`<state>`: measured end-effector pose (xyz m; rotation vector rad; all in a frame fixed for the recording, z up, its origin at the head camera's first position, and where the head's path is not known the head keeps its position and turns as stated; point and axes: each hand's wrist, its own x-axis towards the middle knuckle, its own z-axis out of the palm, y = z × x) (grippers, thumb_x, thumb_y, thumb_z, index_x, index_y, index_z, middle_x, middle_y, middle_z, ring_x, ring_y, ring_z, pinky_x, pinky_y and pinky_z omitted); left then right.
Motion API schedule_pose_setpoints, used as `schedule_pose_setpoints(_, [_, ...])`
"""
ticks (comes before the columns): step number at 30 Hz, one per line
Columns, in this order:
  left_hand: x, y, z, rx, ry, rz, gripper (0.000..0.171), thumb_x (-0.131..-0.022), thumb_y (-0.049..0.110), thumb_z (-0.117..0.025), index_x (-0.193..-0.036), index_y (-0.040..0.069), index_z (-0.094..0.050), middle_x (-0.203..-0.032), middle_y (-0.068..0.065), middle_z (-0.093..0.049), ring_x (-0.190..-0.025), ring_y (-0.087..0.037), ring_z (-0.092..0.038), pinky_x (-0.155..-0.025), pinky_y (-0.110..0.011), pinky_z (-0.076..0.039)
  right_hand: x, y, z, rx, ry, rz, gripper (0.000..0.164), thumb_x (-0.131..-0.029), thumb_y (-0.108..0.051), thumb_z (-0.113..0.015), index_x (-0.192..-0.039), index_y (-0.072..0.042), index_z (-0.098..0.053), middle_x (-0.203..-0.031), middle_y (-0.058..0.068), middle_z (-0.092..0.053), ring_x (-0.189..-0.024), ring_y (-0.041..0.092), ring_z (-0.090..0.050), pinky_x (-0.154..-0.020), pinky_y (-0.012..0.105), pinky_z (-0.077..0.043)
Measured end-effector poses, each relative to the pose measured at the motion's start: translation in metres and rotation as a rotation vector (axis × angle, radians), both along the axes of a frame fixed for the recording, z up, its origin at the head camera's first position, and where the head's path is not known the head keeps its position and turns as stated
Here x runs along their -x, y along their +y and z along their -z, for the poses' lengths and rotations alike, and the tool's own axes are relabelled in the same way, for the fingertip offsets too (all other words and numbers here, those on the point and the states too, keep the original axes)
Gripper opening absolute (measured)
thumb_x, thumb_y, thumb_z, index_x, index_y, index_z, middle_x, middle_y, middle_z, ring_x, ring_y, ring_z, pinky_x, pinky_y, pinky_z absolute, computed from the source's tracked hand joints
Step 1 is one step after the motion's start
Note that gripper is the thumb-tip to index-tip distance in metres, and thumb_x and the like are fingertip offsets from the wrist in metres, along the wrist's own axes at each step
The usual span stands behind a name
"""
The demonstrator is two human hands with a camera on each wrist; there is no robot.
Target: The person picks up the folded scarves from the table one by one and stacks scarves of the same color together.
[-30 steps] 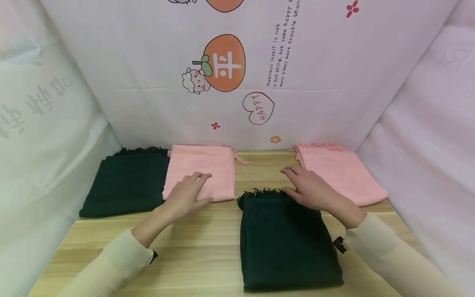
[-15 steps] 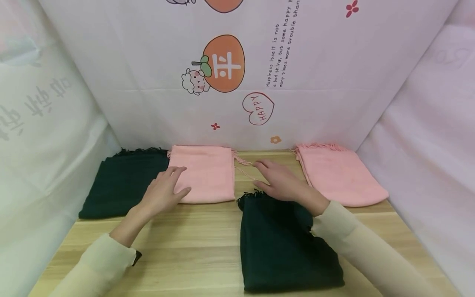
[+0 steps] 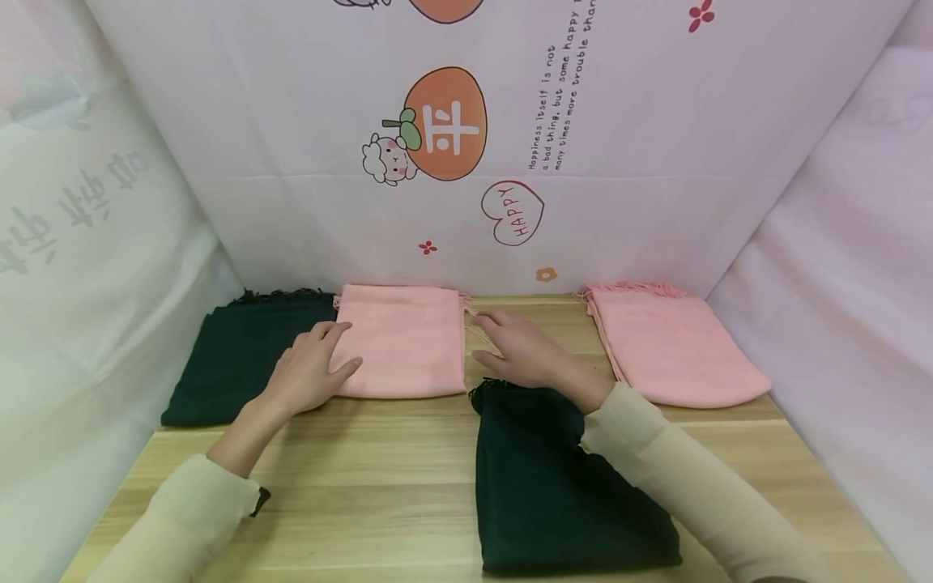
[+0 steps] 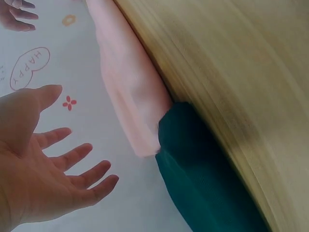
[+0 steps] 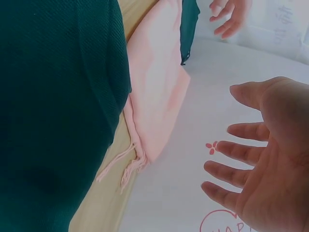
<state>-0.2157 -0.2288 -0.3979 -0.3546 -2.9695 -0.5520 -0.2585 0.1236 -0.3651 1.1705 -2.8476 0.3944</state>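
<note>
A folded pink scarf (image 3: 404,348) with fringe lies at the back, left of centre, between my two hands. My left hand (image 3: 306,372) hovers over the seam between it and a folded dark green scarf (image 3: 226,364), fingers spread and holding nothing. In the left wrist view the fingers (image 4: 91,176) are apart from both cloths. My right hand (image 3: 521,348) hangs above the table just right of the pink fringe, with loosely spread fingers (image 5: 231,154). Beneath the right forearm a second dark green scarf (image 3: 539,486) lies folded, partly hidden by the sleeve.
Another folded pink scarf (image 3: 670,344) lies at the back right. The wooden table (image 3: 379,478) is bounded by a printed white cloth wall (image 3: 306,121) at the back and white cloth at both sides.
My right hand has moved left, from above the front green scarf toward the left pink scarf's fringe. My left hand has shifted left, from over the pink scarf to its left edge. The scarves have stayed put.
</note>
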Motion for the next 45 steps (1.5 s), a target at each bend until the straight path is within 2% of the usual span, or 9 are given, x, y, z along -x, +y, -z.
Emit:
schedule_pose_setpoints(9, [0.002,-0.012,-0.003,0.016,0.008,-0.001,0.067,-0.103,0.035,-0.061,-0.156,0.003,-0.037,-0.154,-0.027,-0.037,-0.135,-0.055,-0.037,-0.101,-0.075,-0.036,0.005,-0.022,0.001,-0.011,-0.032,-0.008,0.060,-0.105,-0.032,-0.060,-0.152,0.000,-0.043,-0.156,0.020,-0.044,-0.141,0.034,-0.046,-0.116,0.048,-0.038])
schedule_pose_setpoints(19, [0.012,-0.027,-0.006,0.026,0.005,-0.066,0.069,-0.102,0.038,-0.062,-0.156,0.002,-0.037,-0.154,-0.029,-0.035,-0.135,-0.058,-0.034,-0.101,-0.077,-0.033,0.014,-0.046,0.000,-0.020,-0.065,-0.004,0.059,-0.106,-0.033,-0.057,-0.154,-0.002,-0.041,-0.158,0.015,-0.040,-0.141,0.031,-0.045,-0.117,0.045,-0.037])
schedule_pose_setpoints(25, [0.016,-0.036,-0.001,0.038,-0.004,-0.097,0.070,-0.102,0.040,-0.062,-0.156,0.003,-0.037,-0.156,-0.029,-0.033,-0.138,-0.058,-0.029,-0.103,-0.078,-0.029,0.017,-0.058,-0.003,-0.037,-0.079,0.015,0.059,-0.106,-0.036,-0.056,-0.155,-0.006,-0.041,-0.158,0.011,-0.040,-0.143,0.028,-0.043,-0.118,0.044,-0.037])
schedule_pose_setpoints(31, [0.018,-0.046,0.001,0.039,-0.012,-0.128,0.071,-0.102,0.041,-0.062,-0.156,0.003,-0.035,-0.156,-0.030,-0.031,-0.139,-0.059,-0.026,-0.104,-0.079,-0.028,0.023,-0.074,-0.001,-0.016,-0.110,-0.009,0.060,-0.107,-0.034,-0.055,-0.156,-0.005,-0.037,-0.159,0.013,-0.038,-0.141,0.028,-0.046,-0.116,0.043,-0.039])
schedule_pose_setpoints(39, [0.023,-0.064,0.005,0.033,-0.023,-0.178,0.074,-0.101,0.043,-0.061,-0.156,0.001,-0.033,-0.155,-0.034,-0.028,-0.137,-0.062,-0.024,-0.101,-0.080,-0.028,0.030,-0.103,0.002,0.002,-0.166,-0.021,0.063,-0.107,-0.036,-0.053,-0.159,-0.007,-0.033,-0.162,0.012,-0.033,-0.144,0.028,-0.042,-0.115,0.044,-0.040])
schedule_pose_setpoints(45, [0.025,-0.088,0.006,0.029,-0.060,-0.220,0.079,-0.101,0.047,-0.059,-0.156,-0.002,-0.030,-0.154,-0.038,-0.024,-0.134,-0.066,-0.024,-0.097,-0.082,-0.028,0.033,-0.126,0.007,0.060,-0.228,-0.061,0.064,-0.108,-0.036,-0.052,-0.159,-0.005,-0.030,-0.162,0.014,-0.032,-0.146,0.026,-0.039,-0.116,0.041,-0.039])
